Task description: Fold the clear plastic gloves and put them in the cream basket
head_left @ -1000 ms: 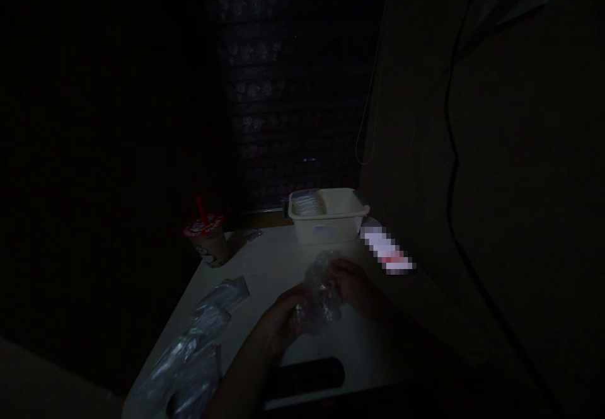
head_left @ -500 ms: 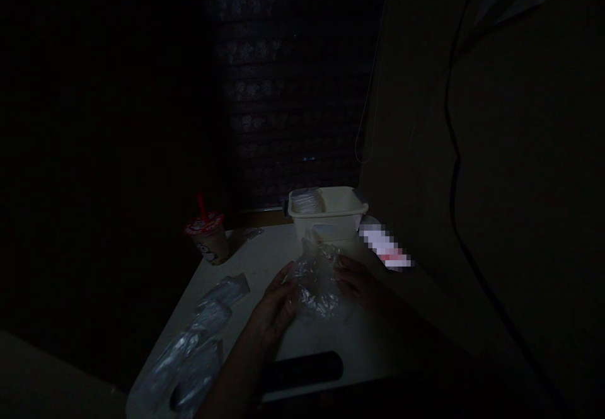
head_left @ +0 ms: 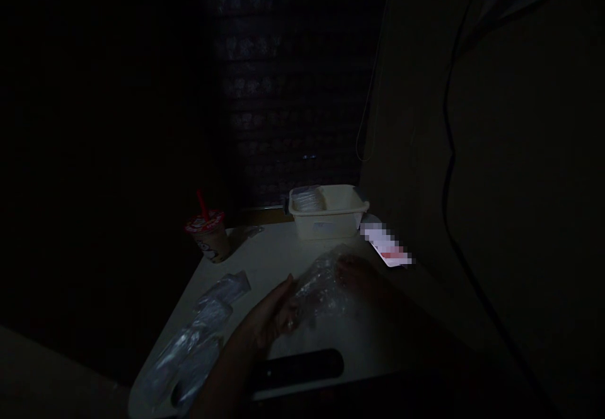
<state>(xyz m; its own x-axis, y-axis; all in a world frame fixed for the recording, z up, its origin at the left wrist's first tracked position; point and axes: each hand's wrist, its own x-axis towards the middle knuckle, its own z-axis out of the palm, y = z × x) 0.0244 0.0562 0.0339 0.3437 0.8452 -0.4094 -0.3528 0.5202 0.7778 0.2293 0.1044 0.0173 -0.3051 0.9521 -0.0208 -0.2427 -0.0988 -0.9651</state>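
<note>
While gloom blurs detail, left hand (head_left: 273, 312) pinches near edge of crumpled clear plastic bag (head_left: 320, 290), fingers closed; right hand (head_left: 357, 274) rests on far end, grip hard to tell, bag held taut between them. Bag lies mid-desk (head_left: 265, 261), below cream plastic basket (head_left: 326, 220); flattened plastic bags (head_left: 189, 343) lie aside at left, clear of hands.
</note>
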